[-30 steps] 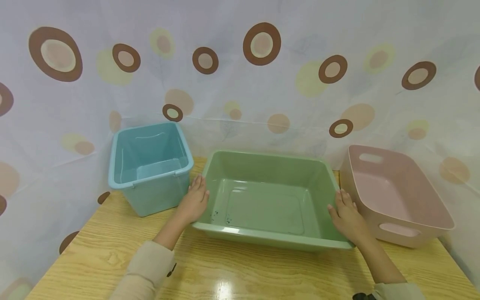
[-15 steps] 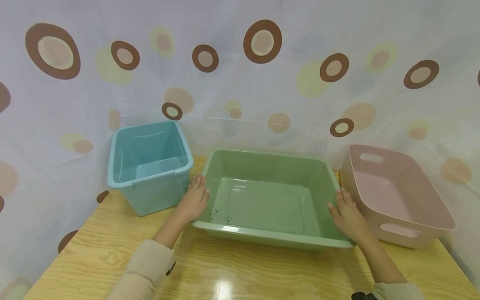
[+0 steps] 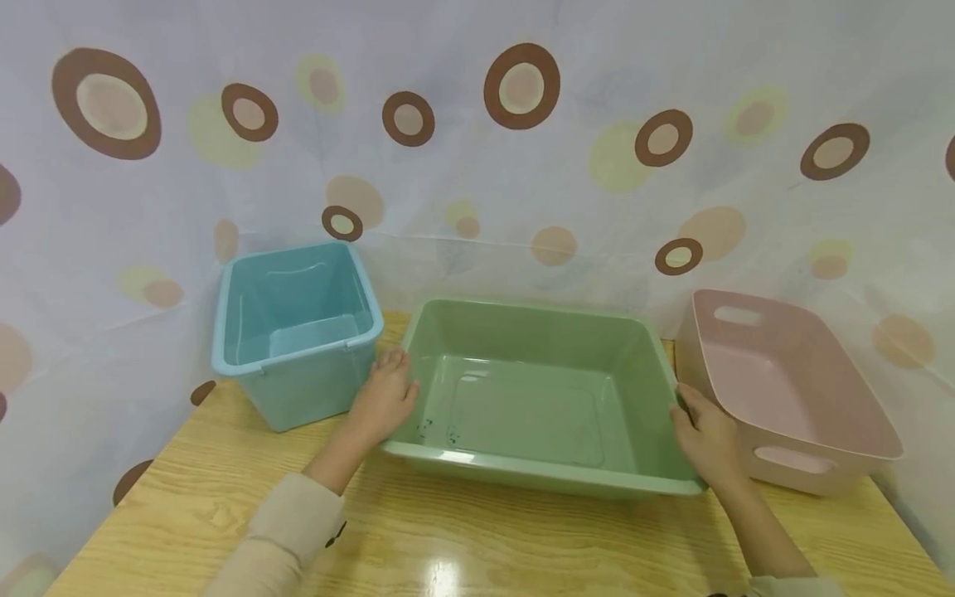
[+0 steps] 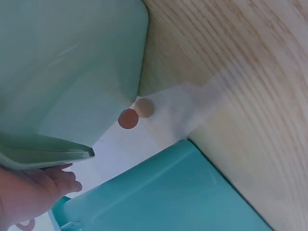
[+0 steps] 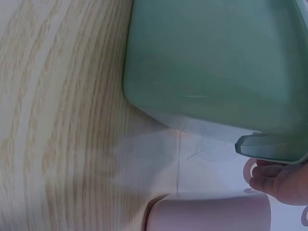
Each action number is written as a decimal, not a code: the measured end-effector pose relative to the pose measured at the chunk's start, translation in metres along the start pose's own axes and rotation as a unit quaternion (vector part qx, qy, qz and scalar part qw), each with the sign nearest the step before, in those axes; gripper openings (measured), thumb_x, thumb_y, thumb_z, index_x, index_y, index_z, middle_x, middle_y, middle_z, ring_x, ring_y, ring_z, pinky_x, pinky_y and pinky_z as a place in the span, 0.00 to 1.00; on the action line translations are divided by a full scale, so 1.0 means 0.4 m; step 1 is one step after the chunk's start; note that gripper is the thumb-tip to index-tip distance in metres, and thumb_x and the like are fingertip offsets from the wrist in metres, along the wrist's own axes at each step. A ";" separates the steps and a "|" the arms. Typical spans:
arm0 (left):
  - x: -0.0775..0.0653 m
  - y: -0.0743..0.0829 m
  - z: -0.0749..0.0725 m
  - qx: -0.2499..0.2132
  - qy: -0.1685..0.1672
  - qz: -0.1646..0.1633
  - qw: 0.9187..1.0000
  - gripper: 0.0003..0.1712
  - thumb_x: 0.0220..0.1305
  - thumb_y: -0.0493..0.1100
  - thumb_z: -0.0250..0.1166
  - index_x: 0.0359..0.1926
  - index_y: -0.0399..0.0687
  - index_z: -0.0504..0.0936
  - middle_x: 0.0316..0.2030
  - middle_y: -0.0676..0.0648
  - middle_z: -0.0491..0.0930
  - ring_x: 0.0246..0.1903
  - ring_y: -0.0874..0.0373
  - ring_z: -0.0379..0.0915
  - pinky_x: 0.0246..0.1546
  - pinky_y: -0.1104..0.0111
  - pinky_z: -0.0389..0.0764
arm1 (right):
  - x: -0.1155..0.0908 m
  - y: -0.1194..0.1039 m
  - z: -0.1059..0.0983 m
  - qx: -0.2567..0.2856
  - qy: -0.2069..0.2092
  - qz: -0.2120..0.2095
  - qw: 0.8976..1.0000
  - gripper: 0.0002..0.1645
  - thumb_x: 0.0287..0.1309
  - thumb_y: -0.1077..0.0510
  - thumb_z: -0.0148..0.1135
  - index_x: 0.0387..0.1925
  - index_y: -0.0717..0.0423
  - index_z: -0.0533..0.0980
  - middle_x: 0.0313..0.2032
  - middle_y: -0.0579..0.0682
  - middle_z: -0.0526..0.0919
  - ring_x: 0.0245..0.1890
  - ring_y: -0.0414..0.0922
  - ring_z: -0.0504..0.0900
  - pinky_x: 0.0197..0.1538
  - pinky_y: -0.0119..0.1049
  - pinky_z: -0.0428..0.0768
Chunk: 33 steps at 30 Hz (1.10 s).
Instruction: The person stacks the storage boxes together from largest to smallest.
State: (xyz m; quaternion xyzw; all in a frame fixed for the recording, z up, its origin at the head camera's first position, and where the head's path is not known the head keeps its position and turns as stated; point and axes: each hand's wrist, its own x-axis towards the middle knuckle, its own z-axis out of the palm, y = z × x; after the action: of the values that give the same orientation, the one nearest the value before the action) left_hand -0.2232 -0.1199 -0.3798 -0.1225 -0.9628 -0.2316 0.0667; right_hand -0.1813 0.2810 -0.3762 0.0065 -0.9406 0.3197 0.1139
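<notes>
A green rectangular plastic basin point(image 3: 522, 406) sits on the table between both hands, with several small dark specks inside its near-left corner. My left hand point(image 3: 382, 398) grips its left rim, with fingers curled at the outer side, beside the blue bin point(image 3: 313, 390). In the left wrist view, that hand point(image 4: 36, 190) is just below the rim's edge. My right hand point(image 3: 712, 439) grips the opposite rim, thumb toward the inside, close to the pink basket point(image 3: 791, 373). Below the rim in the right wrist view, fingers of the right hand point(image 5: 281, 180) are bent.
The blue bin stands at the left and the pink basket, with oval handle holes, at the right. A wooden table point(image 3: 477, 547) carries all three containers. Behind them hangs a white cloth point(image 3: 448, 50) printed with circles.
My right hand has shifted slightly right and its fingers have curled more around the rim. The left fingers have bent more too. The basin and other containers stay put.
</notes>
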 end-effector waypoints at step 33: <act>0.056 0.124 -0.064 -0.029 -0.087 0.059 0.994 0.32 0.69 0.48 0.47 0.68 0.35 0.58 0.70 0.39 0.53 0.70 0.41 0.45 0.68 0.48 0.53 | -0.091 0.075 -0.106 0.064 0.215 0.086 0.971 0.29 0.63 0.58 0.45 0.65 0.63 0.62 0.63 0.69 0.63 0.45 0.46 0.83 0.52 0.34 0.79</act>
State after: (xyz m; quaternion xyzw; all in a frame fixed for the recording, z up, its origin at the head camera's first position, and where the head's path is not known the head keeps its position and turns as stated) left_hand -0.2297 -0.0842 -0.3319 -0.2004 -0.9489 -0.2437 -0.0075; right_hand -0.1395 0.3282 -0.3692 -0.1365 -0.8685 0.3817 0.2851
